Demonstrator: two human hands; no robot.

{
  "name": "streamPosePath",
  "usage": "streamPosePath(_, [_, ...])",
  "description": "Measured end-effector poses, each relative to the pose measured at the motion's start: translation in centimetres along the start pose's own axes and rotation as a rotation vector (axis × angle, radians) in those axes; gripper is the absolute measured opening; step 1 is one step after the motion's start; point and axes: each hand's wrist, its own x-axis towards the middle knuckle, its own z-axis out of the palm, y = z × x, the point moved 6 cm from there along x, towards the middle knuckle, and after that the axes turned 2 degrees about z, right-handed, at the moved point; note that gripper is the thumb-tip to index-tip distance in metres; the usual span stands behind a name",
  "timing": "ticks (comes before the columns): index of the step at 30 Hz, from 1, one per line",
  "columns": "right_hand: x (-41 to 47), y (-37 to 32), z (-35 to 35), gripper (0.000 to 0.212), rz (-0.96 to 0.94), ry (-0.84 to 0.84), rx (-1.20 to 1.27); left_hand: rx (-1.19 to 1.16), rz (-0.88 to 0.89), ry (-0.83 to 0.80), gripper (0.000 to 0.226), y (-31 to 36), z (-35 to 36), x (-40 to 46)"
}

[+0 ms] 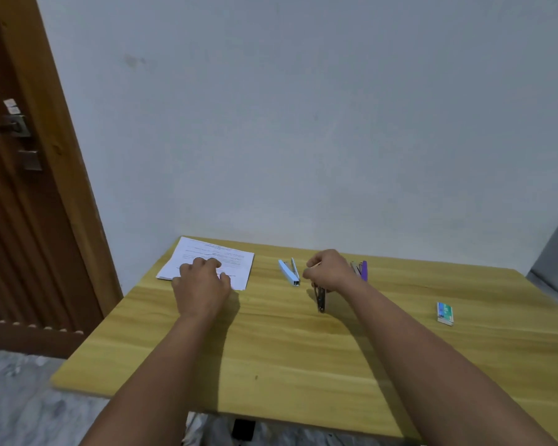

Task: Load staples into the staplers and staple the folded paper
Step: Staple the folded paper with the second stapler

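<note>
unreadable print on paper (213, 257)

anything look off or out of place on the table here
Nothing looks spilled or damaged. The light blue stapler lies hinged open, as does the purple stapler, which fits loading. The right hand grips a dark stapler; the left hand rests on the paper. The staple box sits apart near the right edge.
</note>
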Motion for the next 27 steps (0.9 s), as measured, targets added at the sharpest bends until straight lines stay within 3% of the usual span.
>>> streamPosePath(9, [3.2, -6.5, 7.0, 0.043, -0.226, -0.039, -0.234, 0.196, -0.014, -0.23, 0.063, -4.3, 1.9, 2.2])
streamPosePath(14, [5.2, -9.4, 11.6, 0.066, -0.376, -0.098, -0.516, 0.175, 0.003, -0.197, 0.061, -5.6, 2.7, 3.3])
streamPosePath(23, [9.8, -9.7, 11.5, 0.078, -0.18, -0.039, -0.17, -0.008, 0.105, -0.211, 0.058, -7.0, 2.6, 4.6])
streamPosePath(27, [10.2, -9.3, 12.0, 0.057, -0.071, -0.128, -0.053, -0.071, 0.165, -0.261, 0.063, -6.8, 2.9, 4.5])
